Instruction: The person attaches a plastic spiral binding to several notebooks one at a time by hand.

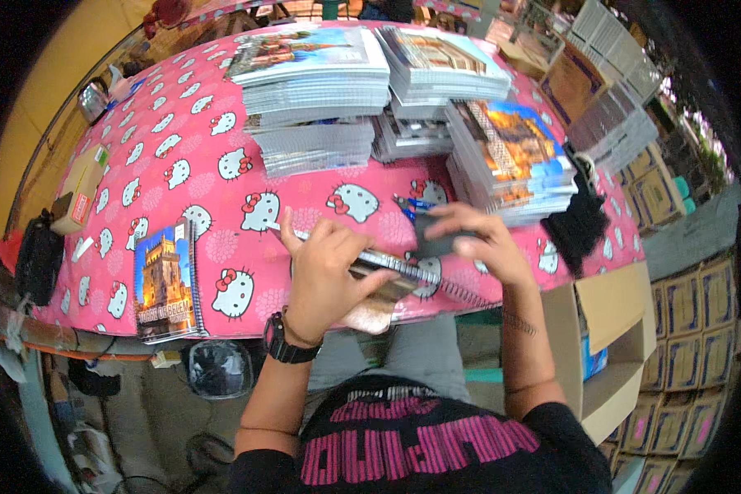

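My left hand (325, 267) is closed on a spiral-bound notebook (389, 265), held tilted with its bound edge up, above the table's near edge. A loose dark spiral coil (479, 303) runs from the notebook's right end and across my right forearm. My right hand (482, 239) is open, with fingers bent and apart over a dark grey flat pad (433, 240); whether they touch it is hard to tell. Blue-handled pliers (412, 207) lie just behind the pad. To the left lies a finished-looking spiral notebook (166, 280) with a tower on its cover.
Tall stacks of printed books (317, 99), (445, 70) stand at the back, and another stack (514, 160) at the right beside a black cloth (579, 222). An open cardboard box (609, 329) is right of me. A small carton (78, 193) and black pouch (39, 259) sit far left.
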The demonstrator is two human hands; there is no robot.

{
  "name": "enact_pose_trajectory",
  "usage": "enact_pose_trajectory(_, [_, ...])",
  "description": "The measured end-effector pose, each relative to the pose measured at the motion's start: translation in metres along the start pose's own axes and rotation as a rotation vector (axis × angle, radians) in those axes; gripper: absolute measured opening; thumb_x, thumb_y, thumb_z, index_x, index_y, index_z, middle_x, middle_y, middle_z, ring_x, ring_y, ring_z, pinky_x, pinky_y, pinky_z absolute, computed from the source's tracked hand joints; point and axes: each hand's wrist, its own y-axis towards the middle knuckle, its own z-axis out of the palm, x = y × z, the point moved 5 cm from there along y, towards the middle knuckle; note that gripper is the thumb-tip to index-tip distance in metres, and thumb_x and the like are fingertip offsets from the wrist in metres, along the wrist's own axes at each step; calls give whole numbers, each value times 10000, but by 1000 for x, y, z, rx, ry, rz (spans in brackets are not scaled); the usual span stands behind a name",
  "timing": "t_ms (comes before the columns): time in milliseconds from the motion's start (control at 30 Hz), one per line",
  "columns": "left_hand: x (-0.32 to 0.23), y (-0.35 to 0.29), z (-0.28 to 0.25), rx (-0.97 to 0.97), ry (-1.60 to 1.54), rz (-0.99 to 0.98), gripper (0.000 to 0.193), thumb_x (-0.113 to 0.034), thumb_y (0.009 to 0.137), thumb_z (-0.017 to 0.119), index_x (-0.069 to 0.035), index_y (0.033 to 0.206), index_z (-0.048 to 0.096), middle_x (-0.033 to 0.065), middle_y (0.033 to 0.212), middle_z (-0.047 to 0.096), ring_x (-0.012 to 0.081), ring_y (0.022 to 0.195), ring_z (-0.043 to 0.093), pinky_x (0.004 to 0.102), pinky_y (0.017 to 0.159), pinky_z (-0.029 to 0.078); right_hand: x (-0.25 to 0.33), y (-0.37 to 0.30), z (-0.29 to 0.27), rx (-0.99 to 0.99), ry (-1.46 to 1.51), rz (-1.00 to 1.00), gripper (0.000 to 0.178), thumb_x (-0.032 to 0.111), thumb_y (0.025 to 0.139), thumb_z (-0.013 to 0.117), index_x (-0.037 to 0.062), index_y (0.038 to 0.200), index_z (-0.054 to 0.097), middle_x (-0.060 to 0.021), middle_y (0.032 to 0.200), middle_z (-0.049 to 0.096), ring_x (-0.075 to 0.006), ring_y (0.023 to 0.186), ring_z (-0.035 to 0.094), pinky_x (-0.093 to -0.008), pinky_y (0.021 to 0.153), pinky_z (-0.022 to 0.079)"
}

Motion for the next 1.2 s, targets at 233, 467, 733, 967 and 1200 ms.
enact_pose_trajectory(233, [15,-8,-21,-336,76,-124,794,-324,578,808,-83,1251,460,87,1159,541,266,1078,498,541,1053,107,-2,17,12,94,18,-51,403,372,778,668,17,968,678,-197,1045,610,-259,1017,558,-366,896,414])
enact_pose_trajectory(467, [67,-39,9,-526,-809,-510,856,-80,654,789,-5,1368,323,135,1262,457,212,1123,466,321,933,396,-10,31,13,89,-235,9,522,466,759,639,1,995,676,-217,1083,592,-286,1043,548,-388,941,381])
enact_pose_trajectory(733, [78,-45,16,-504,-616,-497,842,-158,667,791,-33,1373,350,145,1182,482,251,1098,481,357,939,386,2,32,24,210,232,-105,463,405,764,662,8,1001,672,-224,1092,587,-279,1066,538,-372,927,396])
enact_pose_trajectory(967, [74,-37,11,-473,-560,-489,823,-167,676,789,-29,1365,361,134,1159,476,244,1083,488,345,931,392,-19,50,32,170,175,-47,492,396,797,647,-45,1017,644,-165,1061,613,-229,992,552,-333,840,445])
enact_pose_trajectory(1200, [74,-40,17,-518,-634,-479,801,-170,682,784,-21,1354,374,118,1098,476,234,1040,495,338,906,402,-26,55,34,112,421,24,547,412,797,618,-73,1049,621,-112,956,659,-179,881,586,-309,742,460])
